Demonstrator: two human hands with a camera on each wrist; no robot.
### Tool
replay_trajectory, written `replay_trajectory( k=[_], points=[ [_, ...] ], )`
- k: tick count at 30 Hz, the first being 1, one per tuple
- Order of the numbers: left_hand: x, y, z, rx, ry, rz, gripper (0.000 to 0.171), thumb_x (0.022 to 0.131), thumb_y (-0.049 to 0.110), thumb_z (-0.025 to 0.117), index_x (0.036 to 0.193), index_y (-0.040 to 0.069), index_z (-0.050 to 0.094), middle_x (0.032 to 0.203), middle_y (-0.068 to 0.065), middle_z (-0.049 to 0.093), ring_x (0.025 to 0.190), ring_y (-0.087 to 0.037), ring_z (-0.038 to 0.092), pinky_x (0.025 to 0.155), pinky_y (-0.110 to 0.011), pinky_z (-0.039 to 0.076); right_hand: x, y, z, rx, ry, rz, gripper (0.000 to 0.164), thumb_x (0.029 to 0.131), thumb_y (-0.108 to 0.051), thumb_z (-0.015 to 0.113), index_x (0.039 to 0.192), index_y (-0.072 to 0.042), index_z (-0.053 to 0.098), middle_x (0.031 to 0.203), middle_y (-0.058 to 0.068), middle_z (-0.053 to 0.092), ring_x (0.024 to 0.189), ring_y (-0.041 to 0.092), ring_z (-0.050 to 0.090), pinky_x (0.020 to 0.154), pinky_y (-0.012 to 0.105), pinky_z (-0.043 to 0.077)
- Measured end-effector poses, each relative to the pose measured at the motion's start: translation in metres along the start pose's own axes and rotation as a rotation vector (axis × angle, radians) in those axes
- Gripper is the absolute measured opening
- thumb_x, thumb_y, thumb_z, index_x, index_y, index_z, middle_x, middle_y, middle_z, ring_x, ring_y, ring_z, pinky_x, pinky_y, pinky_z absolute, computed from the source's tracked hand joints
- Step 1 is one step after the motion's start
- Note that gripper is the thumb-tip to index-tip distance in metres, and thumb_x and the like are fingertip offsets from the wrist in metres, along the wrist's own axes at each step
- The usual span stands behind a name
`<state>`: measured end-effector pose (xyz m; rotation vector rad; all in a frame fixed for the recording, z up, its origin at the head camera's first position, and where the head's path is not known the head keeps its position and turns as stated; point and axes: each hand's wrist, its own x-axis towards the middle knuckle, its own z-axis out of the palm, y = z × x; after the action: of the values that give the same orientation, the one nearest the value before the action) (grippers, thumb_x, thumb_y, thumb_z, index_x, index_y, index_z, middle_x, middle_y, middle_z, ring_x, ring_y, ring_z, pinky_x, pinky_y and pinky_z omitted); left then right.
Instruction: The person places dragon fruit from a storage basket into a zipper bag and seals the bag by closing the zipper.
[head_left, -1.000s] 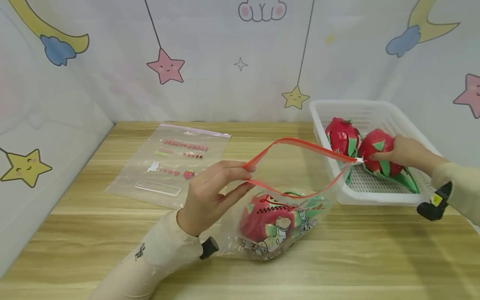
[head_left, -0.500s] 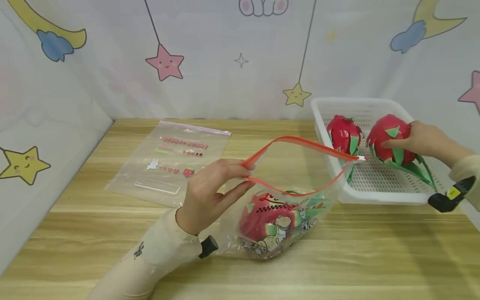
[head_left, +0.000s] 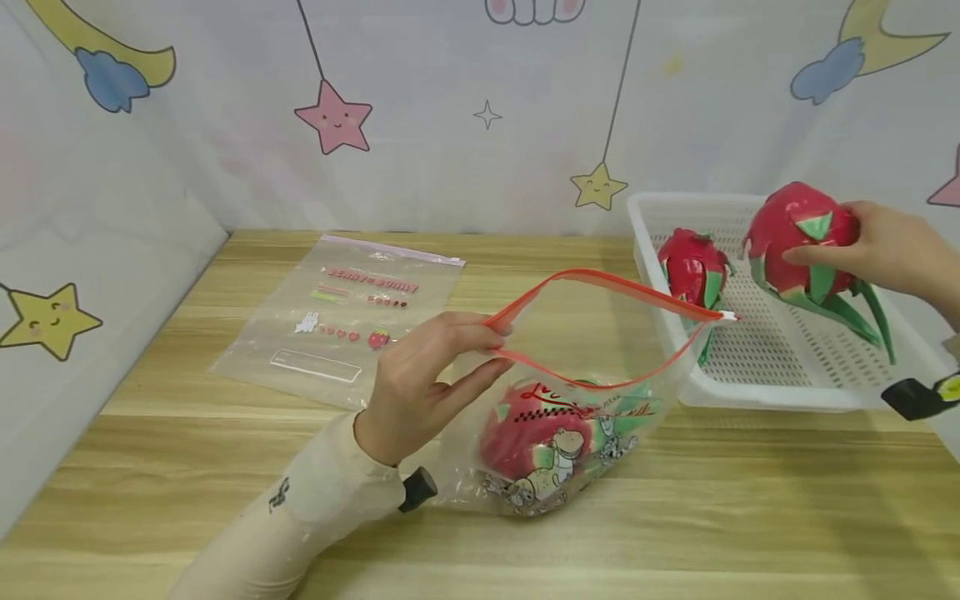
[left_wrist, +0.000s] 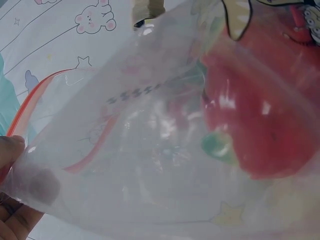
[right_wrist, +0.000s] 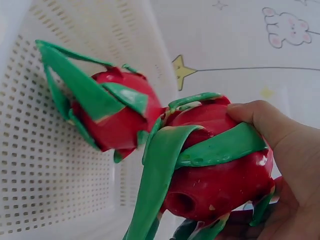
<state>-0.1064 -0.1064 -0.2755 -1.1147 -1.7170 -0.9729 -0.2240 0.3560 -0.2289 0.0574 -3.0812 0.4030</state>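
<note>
My right hand [head_left: 900, 250] grips a red dragon fruit [head_left: 802, 237] with green leaf tips, raised over the white basket [head_left: 757, 396]. In the right wrist view, that dragon fruit [right_wrist: 215, 185] has a small round hollow and the thumb lies across its top. A second dragon fruit [head_left: 690, 267] lies inside the basket at its left. With fingers and thumb, my left hand [head_left: 423, 383] pinches the red rim of a clear zip bag [head_left: 465, 467], whose mouth gapes. Inside that bag lies another dragon fruit [head_left: 517, 442], seen blurred through the plastic in the left wrist view.
A flat clear zip bag [head_left: 337, 325] with a pink-lilac top strip and printed bunny and strawberry lies on the wooden table [head_left: 187, 467], behind the left hand. A printed curtain [head_left: 450, 175] with stars and moons stands along the back and sides.
The right hand has lifted the dragon fruit up and rightward from the basket floor. The left hand keeps its hold on the bag rim, almost unmoved.
</note>
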Motion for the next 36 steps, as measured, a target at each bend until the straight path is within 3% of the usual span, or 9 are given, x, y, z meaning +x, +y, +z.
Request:
replay_trajectory(
  k=[6,9,14,16,19,21,25,28,36],
  points=[
    [0.000,-0.001,0.001,-0.008,0.003,0.008,0.022,0.093,0.022,0.063,0.089,0.000,0.064,0.088,-0.014,0.071,0.082,-0.022,0.069,0.077,-0.029,0.059,-0.006,-0.014,-0.010,0.049,0.027,-0.029,0.083,0.087,-0.036,0.068,0.138,0.014,0.027,0.117,0.043,0.044,0.086,0.053,0.052,0.065,0.060,0.055],
    [0.001,-0.001,0.002,-0.011,0.009,0.015,0.022,0.094,0.021,0.062,0.089,0.000,0.064,0.088,-0.014,0.070,0.081,-0.022,0.069,0.076,-0.029,0.059,-0.010,-0.023,-0.016,0.112,0.051,-0.048,0.082,0.087,-0.030,0.069,0.143,0.010,0.024,0.120,0.042,0.045,0.083,0.050,0.053,0.057,0.049,0.058],
    [0.002,-0.003,0.003,-0.016,0.016,0.024,0.021,0.094,0.020,0.062,0.088,-0.001,0.063,0.087,-0.014,0.070,0.080,-0.022,0.068,0.073,-0.029,0.059,-0.017,-0.038,-0.026,0.172,0.091,-0.066,0.084,0.087,-0.024,0.069,0.149,0.003,0.019,0.127,0.040,0.043,0.097,0.056,0.048,0.068,0.060,0.051],
    [0.002,-0.003,0.003,-0.016,0.016,0.024,0.022,0.094,0.020,0.062,0.088,-0.001,0.063,0.088,-0.014,0.070,0.079,-0.022,0.068,0.072,-0.029,0.059,-0.018,-0.043,-0.030,0.174,0.106,-0.081,0.085,0.086,-0.024,0.071,0.150,0.001,0.021,0.128,0.038,0.044,0.098,0.054,0.047,0.066,0.057,0.053],
    [0.003,-0.003,0.003,-0.017,0.014,0.020,0.022,0.094,0.021,0.062,0.088,-0.001,0.063,0.088,-0.014,0.070,0.079,-0.022,0.068,0.072,-0.029,0.059,-0.020,-0.048,-0.034,0.194,0.122,-0.110,0.087,0.082,-0.024,0.075,0.150,-0.005,0.024,0.130,0.035,0.046,0.085,0.023,0.054,0.051,0.025,0.056],
    [0.003,-0.003,0.003,-0.019,0.013,0.017,0.023,0.094,0.021,0.062,0.088,-0.001,0.063,0.088,-0.015,0.070,0.080,-0.022,0.068,0.072,-0.029,0.059,-0.021,-0.051,-0.036,0.208,0.136,-0.122,0.088,0.081,-0.025,0.077,0.151,-0.009,0.026,0.130,0.032,0.047,0.078,0.003,0.049,0.047,0.005,0.042],
    [0.003,-0.003,0.003,-0.023,0.013,0.010,0.023,0.094,0.021,0.062,0.088,-0.001,0.063,0.088,-0.015,0.070,0.081,-0.023,0.068,0.074,-0.030,0.059,-0.027,-0.058,-0.036,0.256,0.166,-0.155,0.088,0.079,-0.025,0.079,0.151,-0.019,0.029,0.119,-0.004,0.054,0.075,-0.011,0.042,0.054,-0.002,0.037],
    [0.003,-0.003,0.003,-0.023,0.011,0.005,0.022,0.094,0.021,0.062,0.088,-0.001,0.063,0.088,-0.015,0.070,0.081,-0.023,0.068,0.075,-0.030,0.059,-0.033,-0.066,-0.037,0.295,0.185,-0.198,0.087,0.077,-0.022,0.080,0.150,-0.023,0.032,0.105,-0.026,0.044,0.081,-0.011,0.045,0.058,-0.003,0.038],
    [0.002,-0.002,0.002,-0.015,0.005,-0.004,0.028,0.094,0.026,0.061,0.089,-0.001,0.064,0.088,-0.014,0.069,0.082,-0.023,0.068,0.075,-0.031,0.058,-0.047,-0.091,-0.039,0.352,0.183,-0.298,0.090,0.070,-0.007,0.082,0.148,-0.016,0.037,0.109,-0.028,0.045,0.087,-0.007,0.046,0.062,-0.004,0.039]
  ],
)
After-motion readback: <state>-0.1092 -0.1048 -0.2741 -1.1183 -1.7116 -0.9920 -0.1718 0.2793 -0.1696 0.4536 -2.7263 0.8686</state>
